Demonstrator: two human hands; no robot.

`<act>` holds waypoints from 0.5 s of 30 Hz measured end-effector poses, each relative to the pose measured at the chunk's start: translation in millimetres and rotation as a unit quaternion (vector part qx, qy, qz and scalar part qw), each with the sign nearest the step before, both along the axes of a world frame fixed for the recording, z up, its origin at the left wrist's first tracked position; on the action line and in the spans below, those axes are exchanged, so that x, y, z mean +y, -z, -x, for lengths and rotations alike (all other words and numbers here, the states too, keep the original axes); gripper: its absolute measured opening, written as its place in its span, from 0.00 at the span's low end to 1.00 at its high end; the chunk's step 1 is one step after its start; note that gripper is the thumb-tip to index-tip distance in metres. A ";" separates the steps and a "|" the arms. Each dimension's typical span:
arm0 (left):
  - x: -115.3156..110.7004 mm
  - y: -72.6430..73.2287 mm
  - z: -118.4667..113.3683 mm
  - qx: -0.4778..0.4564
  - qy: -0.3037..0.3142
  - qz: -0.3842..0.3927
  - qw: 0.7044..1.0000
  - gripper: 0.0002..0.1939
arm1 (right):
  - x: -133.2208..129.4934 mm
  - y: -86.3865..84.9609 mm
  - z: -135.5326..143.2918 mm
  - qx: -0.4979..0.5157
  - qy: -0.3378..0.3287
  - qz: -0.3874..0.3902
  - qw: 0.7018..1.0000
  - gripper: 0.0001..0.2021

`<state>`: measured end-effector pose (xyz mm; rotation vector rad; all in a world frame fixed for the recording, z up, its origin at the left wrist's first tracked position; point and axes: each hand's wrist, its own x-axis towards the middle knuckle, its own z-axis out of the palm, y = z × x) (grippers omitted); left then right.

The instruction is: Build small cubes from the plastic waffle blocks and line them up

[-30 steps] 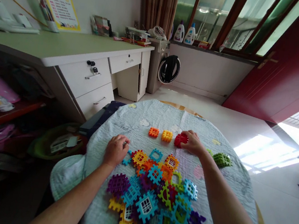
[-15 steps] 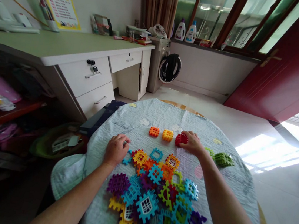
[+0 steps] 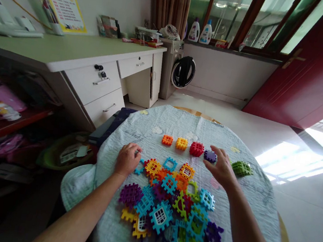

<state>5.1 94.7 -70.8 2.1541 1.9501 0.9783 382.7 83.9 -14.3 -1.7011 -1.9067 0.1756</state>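
My right hand [image 3: 221,167] is open, thumb and fingers apart, just right of a small purple stack of toy building squares [image 3: 210,156]. Left of that stack stand a red stack [image 3: 196,149], a yellow stack [image 3: 181,143] and an orange stack [image 3: 167,139] in a row. A green stack [image 3: 242,168] lies beyond my right wrist. My left hand [image 3: 128,159] rests on the cloth with curled fingers; whether anything is in them is hidden. Beside it lies a blue square piece [image 3: 140,166], at the edge of a loose pile with a windowed blue piece [image 3: 161,216].
A pale blue cloth [image 3: 244,214] covers the round table. On the left stand a white desk [image 3: 94,82] and a low shelf [image 3: 25,117]. A washing machine [image 3: 169,69] is at the back, and a red door [image 3: 302,73] at the right.
My right hand has let go of the red stack and moved right, beside the purple stack, which now shows. My left hand stays about where it was.
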 end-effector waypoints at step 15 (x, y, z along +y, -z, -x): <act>0.0 -2.8 2.7 -0.080 0.042 -0.006 0.996 0.11 | -80.8 62.8 -18.9 0.096 0.059 0.045 0.993 0.15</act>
